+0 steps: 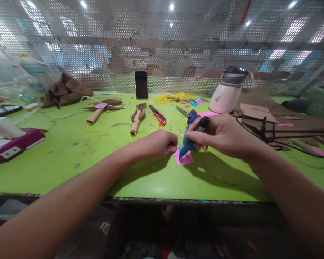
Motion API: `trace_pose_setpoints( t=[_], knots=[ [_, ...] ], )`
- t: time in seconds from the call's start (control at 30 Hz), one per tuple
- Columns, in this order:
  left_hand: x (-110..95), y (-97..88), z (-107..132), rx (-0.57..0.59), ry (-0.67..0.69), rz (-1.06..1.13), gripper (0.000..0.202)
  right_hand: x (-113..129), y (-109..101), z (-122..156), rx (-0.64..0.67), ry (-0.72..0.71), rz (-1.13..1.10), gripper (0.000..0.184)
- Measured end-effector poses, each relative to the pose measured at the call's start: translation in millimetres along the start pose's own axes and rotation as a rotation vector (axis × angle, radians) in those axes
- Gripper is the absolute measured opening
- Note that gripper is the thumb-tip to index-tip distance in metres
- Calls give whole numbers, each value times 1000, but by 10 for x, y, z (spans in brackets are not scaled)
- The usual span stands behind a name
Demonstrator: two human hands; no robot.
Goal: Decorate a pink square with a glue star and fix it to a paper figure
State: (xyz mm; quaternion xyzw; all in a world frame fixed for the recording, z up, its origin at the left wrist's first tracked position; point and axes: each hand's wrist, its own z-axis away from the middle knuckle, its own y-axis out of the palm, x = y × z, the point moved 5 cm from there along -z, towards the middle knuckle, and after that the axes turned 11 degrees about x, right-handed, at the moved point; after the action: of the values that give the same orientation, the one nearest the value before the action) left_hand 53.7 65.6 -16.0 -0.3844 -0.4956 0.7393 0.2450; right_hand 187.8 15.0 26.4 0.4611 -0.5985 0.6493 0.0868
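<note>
A small pink paper square (188, 159) with blue lines drawn on it lies flat on the green table. My left hand (159, 144) is closed, its curled fingertips pressed at the paper's left corner. In my right hand (223, 135) is a marker (202, 125) with a black upper end and a blue lower part, slanted so its tip meets the paper. Just behind the marker are scissors (183, 110), their handles partly hidden. An orange utility knife (158, 116) rests farther back, beside a rolled brown paper piece (137, 120) with a fringed top.
A phone (141, 84) stands upright at the back, near yellow shreds (175, 97). A white jug (228, 91), brown cardboard and black cords (264, 127) occupy the right. Leftward are a purple power strip (18, 144), a white cable, crumpled brown paper (66, 90) and another brown paper roll (95, 115).
</note>
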Motion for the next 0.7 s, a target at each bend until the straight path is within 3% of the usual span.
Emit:
trace_pose_setpoints(
  t=[0.1,0.7],
  knots=[
    [-4,-1,-1,3,-3,-8,16,-12,-18,-10,-41,-2,3,25],
    [1,-2,-5,-1,5,24,13,46,44,13,41,-14,-51,24]
  ],
)
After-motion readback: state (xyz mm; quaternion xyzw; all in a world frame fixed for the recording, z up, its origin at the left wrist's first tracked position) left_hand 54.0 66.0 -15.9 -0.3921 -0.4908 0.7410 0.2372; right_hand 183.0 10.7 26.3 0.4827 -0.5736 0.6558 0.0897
